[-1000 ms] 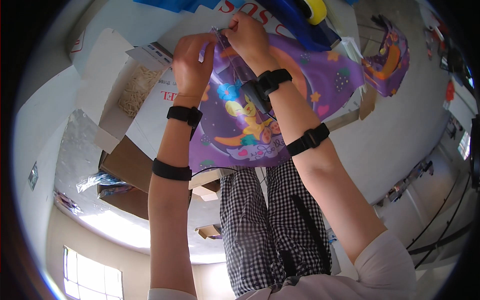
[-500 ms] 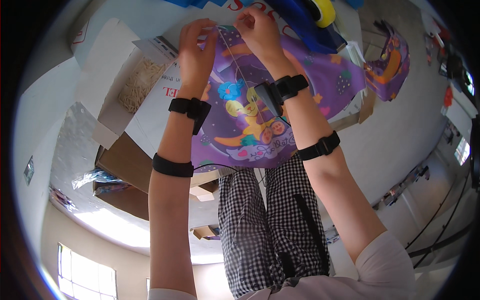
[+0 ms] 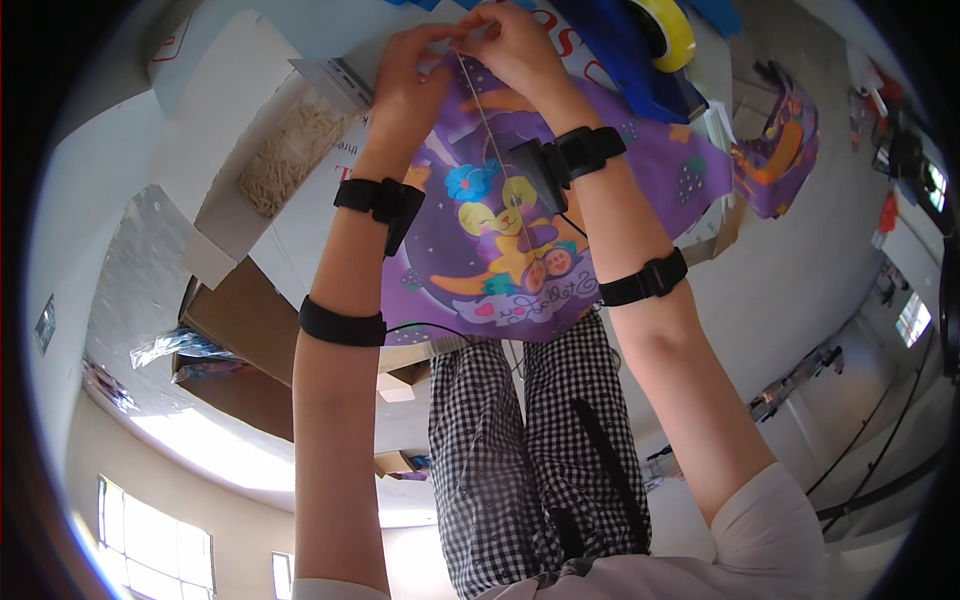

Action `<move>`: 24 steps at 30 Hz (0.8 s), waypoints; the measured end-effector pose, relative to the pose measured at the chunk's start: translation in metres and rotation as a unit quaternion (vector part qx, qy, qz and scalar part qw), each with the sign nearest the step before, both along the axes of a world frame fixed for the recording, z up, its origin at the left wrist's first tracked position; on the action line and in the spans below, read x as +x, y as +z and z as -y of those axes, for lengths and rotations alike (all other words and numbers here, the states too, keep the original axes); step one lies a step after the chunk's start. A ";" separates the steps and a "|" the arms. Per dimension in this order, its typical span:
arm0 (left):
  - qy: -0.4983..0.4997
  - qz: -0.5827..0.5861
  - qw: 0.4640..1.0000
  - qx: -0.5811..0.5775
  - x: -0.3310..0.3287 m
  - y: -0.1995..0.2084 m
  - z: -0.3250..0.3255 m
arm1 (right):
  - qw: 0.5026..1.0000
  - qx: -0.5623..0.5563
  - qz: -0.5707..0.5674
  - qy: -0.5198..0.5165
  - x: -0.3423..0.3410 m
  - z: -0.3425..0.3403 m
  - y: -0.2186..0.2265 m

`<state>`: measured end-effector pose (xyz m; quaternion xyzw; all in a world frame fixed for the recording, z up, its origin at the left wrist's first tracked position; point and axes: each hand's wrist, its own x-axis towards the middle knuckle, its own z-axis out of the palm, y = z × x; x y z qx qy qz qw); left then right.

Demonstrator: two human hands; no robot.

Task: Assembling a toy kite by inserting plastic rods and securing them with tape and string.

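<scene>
A purple sheet with a cartoon bear print (image 3: pixel 520 235), kite-like in shape, lies spread in front of me. Down its middle runs a thin pale rod (image 3: pixel 487 125). At the sheet's far tip, my left hand (image 3: pixel 412 85) and my right hand (image 3: pixel 515 50) meet, thumbs and forefingers pinched together around the rod's upper end. The small spot between the fingertips is mostly hidden. Black straps with small black devices sit on both wrists.
Left of the sheet stands an open white box (image 3: pixel 225 215) of short pale sticks (image 3: pixel 290 150). A blue tape dispenser (image 3: pixel 645 95) with a yellow tape roll (image 3: pixel 672 35) stands far right. Beyond the right edge hangs another purple printed sheet (image 3: pixel 785 145). Brown cartons (image 3: pixel 240 325) stand lower left.
My hands have come closer together, and their fingertips now meet at the sheet's tip. The left hand has shifted right and slightly away from me; the whole view has tilted a little.
</scene>
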<state>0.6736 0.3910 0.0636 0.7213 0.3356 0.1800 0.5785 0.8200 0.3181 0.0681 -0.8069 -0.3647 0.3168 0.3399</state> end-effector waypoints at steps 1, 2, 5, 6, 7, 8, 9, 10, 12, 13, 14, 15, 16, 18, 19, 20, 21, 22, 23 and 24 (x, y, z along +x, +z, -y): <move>-0.001 -0.008 1.000 -0.001 -0.001 0.003 0.001 | 1.000 0.006 -0.009 0.000 0.001 0.000 0.000; -0.013 -0.034 0.998 0.053 -0.002 0.007 0.002 | 1.000 0.002 -0.004 -0.001 0.001 0.000 0.000; -0.024 -0.151 0.977 0.149 -0.010 0.024 0.019 | 1.000 -0.005 -0.011 0.001 0.002 -0.003 0.003; -0.014 -0.189 0.969 0.159 -0.013 0.030 0.029 | 1.000 -0.005 -0.028 0.004 0.002 -0.005 0.004; 0.000 -0.217 0.958 0.185 -0.016 0.034 0.036 | 0.999 -0.005 -0.045 0.007 0.001 -0.008 0.006; 0.038 -0.212 0.966 0.143 -0.020 0.037 0.043 | 1.000 -0.013 -0.024 0.001 0.000 -0.009 0.008; 0.082 -0.195 0.970 0.119 -0.023 0.039 0.050 | 1.000 -0.021 -0.002 -0.005 -0.002 -0.011 0.010; 0.124 -0.180 0.972 0.087 -0.026 0.039 0.055 | 0.999 -0.028 0.020 -0.011 -0.003 -0.013 0.011; 0.064 -0.158 0.966 0.195 -0.035 0.035 0.053 | 0.999 0.014 -0.030 0.002 0.002 -0.013 0.016; 0.028 -0.135 0.963 0.233 -0.038 0.032 0.053 | 0.998 0.033 -0.057 0.010 0.003 -0.011 0.018; -0.011 -0.116 0.958 0.263 -0.039 0.027 0.051 | 0.997 0.018 -0.077 0.018 0.005 -0.008 0.019; -0.024 -0.107 0.953 0.284 -0.040 0.023 0.049 | 0.995 0.004 -0.096 0.026 0.007 -0.005 0.021; -0.040 -0.103 0.948 0.298 -0.039 0.018 0.046 | 0.993 -0.010 -0.115 0.033 0.009 -0.001 0.022; -0.060 -0.103 0.940 0.319 -0.039 0.010 0.043 | 0.991 0.053 -0.104 0.057 0.007 0.003 0.022; -0.065 -0.108 0.936 0.327 -0.039 0.007 0.042 | 0.989 0.086 -0.099 0.068 0.006 0.005 0.021; -0.070 -0.113 0.933 0.335 -0.040 0.006 0.041 | 0.991 0.077 -0.085 0.070 0.005 0.007 0.021; -0.074 -0.119 0.932 0.336 -0.040 0.004 0.041 | 0.993 0.068 -0.072 0.072 0.002 0.013 0.021; -0.077 -0.123 0.930 0.337 -0.040 0.003 0.042 | 0.992 0.079 -0.068 0.076 0.000 0.016 0.020; -0.082 -0.133 0.929 0.334 -0.041 0.002 0.042 | 0.993 0.072 -0.047 0.079 -0.002 0.017 0.019; -0.079 -0.130 0.923 0.352 -0.041 0.002 0.042 | 0.992 0.084 -0.038 0.085 -0.004 0.019 0.017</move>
